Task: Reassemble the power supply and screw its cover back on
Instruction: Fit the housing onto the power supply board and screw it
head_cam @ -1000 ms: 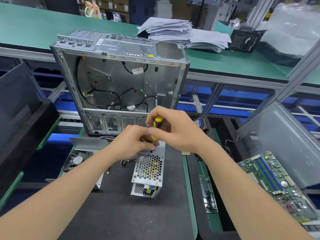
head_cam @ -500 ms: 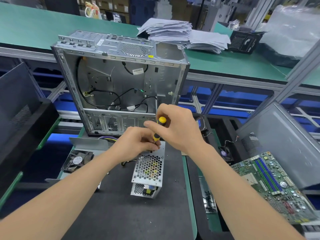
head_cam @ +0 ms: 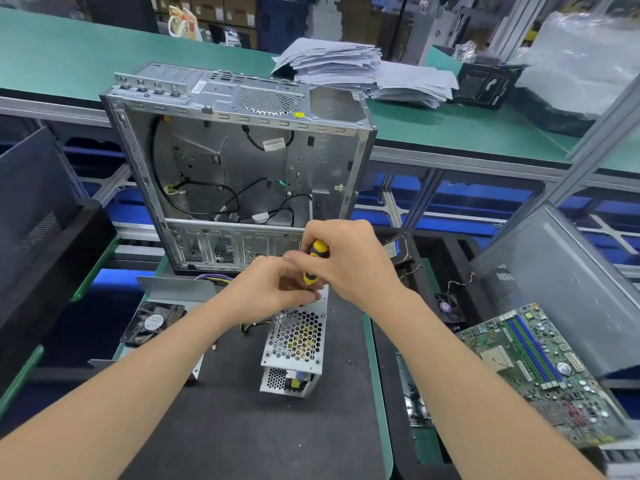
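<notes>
Near the middle of the table [head_cam: 242,438], on its dark mat: power supply [head_cam: 289,381], a silver metal box lying lengthwise, far end toward the open computer case [head_cam: 242,168]. On top of the box, honeycomb-perforated cover [head_cam: 298,332], yellow parts showing through the holes.

Over the far end of the cover, both hands close together. Right hand [head_cam: 349,261] uppermost, fingers wrapped round the yellow-and-black handle of a screwdriver [head_cam: 313,261], held almost upright, pointing down at the cover's far edge. Left hand [head_cam: 266,289] just below and beside it, fingers bunched at the lower end of the screwdriver and touching the cover there. Pinching the shaft or a screw: cannot tell, the tip being hidden behind them.

At the far edge of the table, standing upright with its side off, the computer case, with black cables looped inside. Toward the left edge, a black fan [head_cam: 152,322] lying flat, just beside a grey metal plate [head_cam: 173,289]. Just behind the right hand, a hard drive [head_cam: 398,251]. At the right edge, a green motherboard [head_cam: 540,365], tilted, below a grey side panel [head_cam: 554,282]. Farther back, on a second green-topped table, a stack of papers [head_cam: 346,67].
</notes>
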